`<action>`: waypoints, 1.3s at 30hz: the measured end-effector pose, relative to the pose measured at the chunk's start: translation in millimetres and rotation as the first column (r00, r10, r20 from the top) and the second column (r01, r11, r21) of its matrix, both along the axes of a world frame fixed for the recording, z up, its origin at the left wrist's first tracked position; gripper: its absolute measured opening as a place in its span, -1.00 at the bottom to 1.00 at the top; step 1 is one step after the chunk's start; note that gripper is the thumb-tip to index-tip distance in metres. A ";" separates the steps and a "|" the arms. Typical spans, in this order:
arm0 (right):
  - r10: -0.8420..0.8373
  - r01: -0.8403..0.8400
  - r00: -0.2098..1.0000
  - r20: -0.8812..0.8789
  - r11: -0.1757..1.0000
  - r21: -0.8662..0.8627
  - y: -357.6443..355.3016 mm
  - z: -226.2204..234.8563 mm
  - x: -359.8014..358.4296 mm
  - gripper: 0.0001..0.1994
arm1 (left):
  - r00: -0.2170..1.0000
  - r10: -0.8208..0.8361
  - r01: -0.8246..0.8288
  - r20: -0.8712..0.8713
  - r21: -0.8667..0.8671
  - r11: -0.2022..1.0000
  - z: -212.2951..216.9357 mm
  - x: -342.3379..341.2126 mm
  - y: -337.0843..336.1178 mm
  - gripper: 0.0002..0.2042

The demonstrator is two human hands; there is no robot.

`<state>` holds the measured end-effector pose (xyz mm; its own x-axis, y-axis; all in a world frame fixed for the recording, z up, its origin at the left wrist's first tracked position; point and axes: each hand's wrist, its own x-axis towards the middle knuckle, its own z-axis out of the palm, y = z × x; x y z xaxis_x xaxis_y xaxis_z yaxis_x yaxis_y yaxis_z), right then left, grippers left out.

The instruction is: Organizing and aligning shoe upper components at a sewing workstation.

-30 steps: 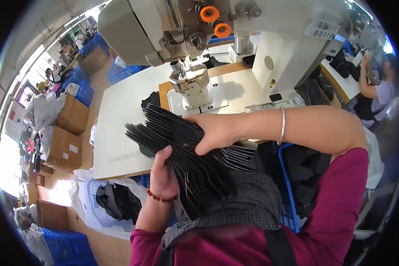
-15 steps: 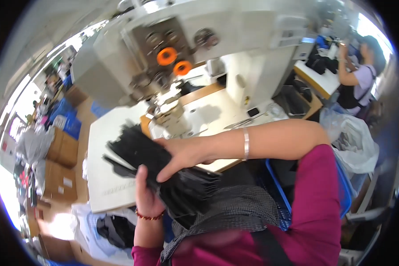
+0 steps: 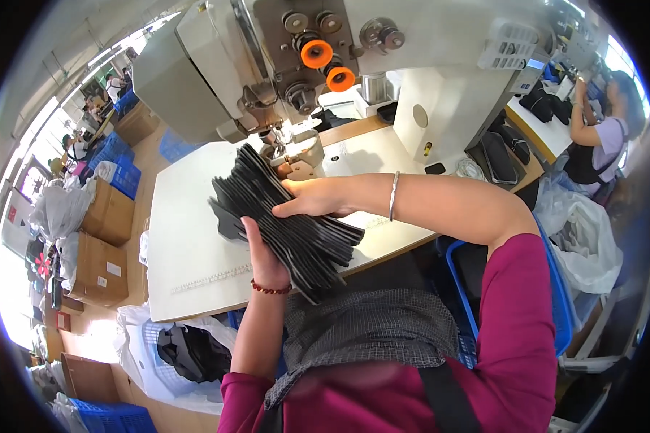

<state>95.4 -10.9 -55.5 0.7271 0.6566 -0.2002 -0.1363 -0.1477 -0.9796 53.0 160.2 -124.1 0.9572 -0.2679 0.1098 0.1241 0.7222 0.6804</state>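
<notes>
Left hand [image 3: 269, 265] and right hand [image 3: 316, 196] are both closed around one thick stack of flat, dark, shaped pieces [image 3: 290, 232], seemingly of stiff fabric. Biggest around them is the broad white table with a wooden edge [image 3: 184, 242]; over its far side stands the large cream-coloured industrial sewing machine [image 3: 419, 36]. A second ago the stack's lower end hung well down over the lap; now the stack has come forward, most of it above the table, its upper end just beside the machine's stitching area. Its upper ends, split then into two stepped groups, look more bunched, so the pieces are now gathered as one bundle near the machine. Whether the stack rests on the table cannot be told. The right hand grips from above, thumb across the pieces; the left hand supports the near side, thumb raised along the edges, its other fingers hidden.
</notes>
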 end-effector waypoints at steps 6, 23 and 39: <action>0.003 0.071 0.978 0.208 0.934 -0.350 -12.7 26.4 -14.5 -0.23 | 0.995 -0.101 0.102 0.012 -0.077 0.992 -11.8 5.7 -0.4 -0.26; -0.351 0.657 -0.191 0.917 0.648 0.385 -9.3 -75.4 -152.9 -0.20 | 0.912 -0.343 0.401 0.226 -0.305 0.864 -17.6 23.2 -13.1 0.01; -0.233 0.736 -0.404 0.885 0.491 0.465 7.3 -110.5 -100.6 -0.29 | 0.895 -0.287 0.327 0.342 -0.066 0.943 -14.4 12.3 -18.6 0.07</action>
<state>-5.2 -3.7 -166.0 0.2985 -0.0147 0.9543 0.4785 -0.8628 -0.1630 65.3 141.7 -138.5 0.7357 -0.5082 0.4477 0.1413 0.7616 0.6324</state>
